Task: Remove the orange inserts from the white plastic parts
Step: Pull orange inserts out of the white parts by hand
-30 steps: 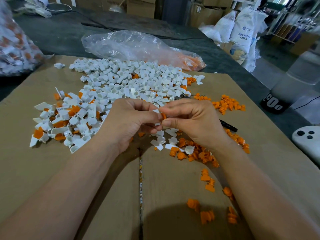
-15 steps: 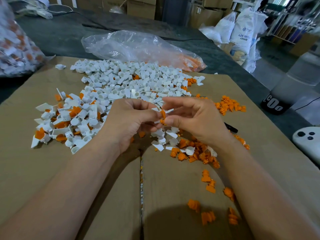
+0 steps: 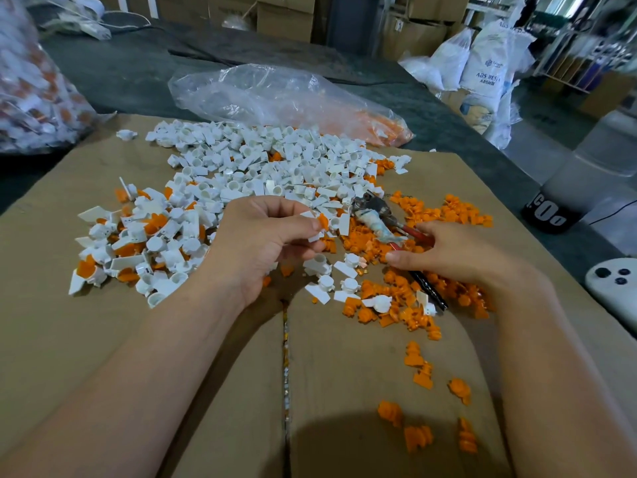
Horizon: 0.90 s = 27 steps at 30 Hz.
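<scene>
My left hand [image 3: 262,243] pinches a white plastic part with an orange insert [image 3: 322,223] between thumb and fingertips, held above the cardboard [image 3: 103,339]. My right hand [image 3: 458,253] lies lower and to the right, its fingers stretched out over the handles of the pliers [image 3: 374,212], touching them; no closed grip shows. A big heap of white parts [image 3: 275,160] lies behind the hands. To the left lies a smaller heap of white parts with orange inserts [image 3: 138,243]. Loose orange inserts [image 3: 444,208] are scattered around and under my right hand.
A clear plastic bag [image 3: 275,94] with orange pieces lies behind the heap. A full bag of parts [image 3: 31,98] sits far left. A white controller [image 3: 617,288] and a dark container [image 3: 551,212] sit off the cardboard's right edge. More orange inserts [image 3: 417,436] lie near me.
My right hand has left the part and dropped to the right onto the pliers. My left hand still holds the white part and orange insert in about the same place.
</scene>
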### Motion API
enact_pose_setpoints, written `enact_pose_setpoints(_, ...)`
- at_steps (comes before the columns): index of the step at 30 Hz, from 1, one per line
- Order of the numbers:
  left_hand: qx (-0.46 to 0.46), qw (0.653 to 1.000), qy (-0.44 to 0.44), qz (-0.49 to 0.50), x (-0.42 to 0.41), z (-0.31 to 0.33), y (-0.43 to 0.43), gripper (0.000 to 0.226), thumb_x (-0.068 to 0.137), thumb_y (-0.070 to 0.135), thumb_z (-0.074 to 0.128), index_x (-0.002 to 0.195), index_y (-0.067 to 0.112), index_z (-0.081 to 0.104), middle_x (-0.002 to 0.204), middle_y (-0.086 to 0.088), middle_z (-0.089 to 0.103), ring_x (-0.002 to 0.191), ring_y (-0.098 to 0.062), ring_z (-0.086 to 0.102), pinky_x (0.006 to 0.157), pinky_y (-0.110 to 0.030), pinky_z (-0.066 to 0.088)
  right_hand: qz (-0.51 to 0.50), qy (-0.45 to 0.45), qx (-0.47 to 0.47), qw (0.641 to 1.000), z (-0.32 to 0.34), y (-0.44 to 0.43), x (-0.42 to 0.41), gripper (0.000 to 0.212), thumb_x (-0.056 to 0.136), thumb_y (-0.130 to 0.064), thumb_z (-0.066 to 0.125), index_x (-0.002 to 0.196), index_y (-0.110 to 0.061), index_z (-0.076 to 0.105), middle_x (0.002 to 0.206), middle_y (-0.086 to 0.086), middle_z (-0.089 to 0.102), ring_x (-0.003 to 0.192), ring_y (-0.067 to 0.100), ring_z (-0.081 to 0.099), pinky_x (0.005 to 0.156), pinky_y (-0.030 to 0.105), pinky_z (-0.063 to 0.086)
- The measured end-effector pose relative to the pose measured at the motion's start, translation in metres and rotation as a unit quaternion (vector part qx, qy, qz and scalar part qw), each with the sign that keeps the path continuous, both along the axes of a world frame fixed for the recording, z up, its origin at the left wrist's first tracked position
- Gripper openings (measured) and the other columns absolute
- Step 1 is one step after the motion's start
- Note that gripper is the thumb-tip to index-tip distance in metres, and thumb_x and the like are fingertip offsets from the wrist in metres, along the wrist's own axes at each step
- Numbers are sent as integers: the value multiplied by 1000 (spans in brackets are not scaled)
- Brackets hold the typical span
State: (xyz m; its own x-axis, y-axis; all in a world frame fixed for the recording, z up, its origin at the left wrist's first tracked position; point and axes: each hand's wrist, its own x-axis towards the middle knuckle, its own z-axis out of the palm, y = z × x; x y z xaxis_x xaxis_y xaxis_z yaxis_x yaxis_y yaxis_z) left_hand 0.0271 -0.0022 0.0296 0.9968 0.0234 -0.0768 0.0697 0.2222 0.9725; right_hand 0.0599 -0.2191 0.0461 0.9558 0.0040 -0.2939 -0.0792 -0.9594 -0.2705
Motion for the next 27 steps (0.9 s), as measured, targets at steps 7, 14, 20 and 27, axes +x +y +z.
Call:
enact_pose_setpoints(7, 5, 1000, -5, -5, 0, -1, 1, 13, 73, -7, 67, 68, 4, 62, 52, -6, 63, 50, -16, 65, 45, -18, 50, -4, -50, -46, 998, -5, 4, 3, 64, 67, -64, 64, 111, -19, 56, 104, 1, 56, 86, 15, 48, 73, 32, 43)
enact_pose_setpoints(14, 4, 1000, -6, 1, 0, -1, 0, 11, 73, -6, 68, 71, 3, 62, 53, -4, 64, 51, -16, 65, 45, -18, 51, -47, -107, -23, 993, -7, 6, 4, 29, 78, -38, 59, 94, -13, 64, 65, 1, 52, 57, 12, 46, 46, 24, 29)
enact_pose_setpoints(20, 3, 1000, -11, 22, 1, -2, 2, 10, 75, -4, 67, 74, 3, 62, 52, -1, 63, 50, -14, 64, 44, -19, 50, -23, -170, -25, 985, -5, 7, 6, 11, 82, -13, 52, 93, -14, 52, 76, 1, 48, 64, 13, 43, 49, 28, 27)
enact_pose_setpoints(27, -6, 997, -29, 72, 1, -1, 3, 18, 82, -1, 63, 70, 12, 59, 53, 5, 63, 44, -9, 58, 37, -15, 40, 89, -316, 87, 941, -1, 19, -7, 36, 80, -11, 56, 116, -17, 57, 89, -8, 46, 78, 6, 42, 62, 14, 31)
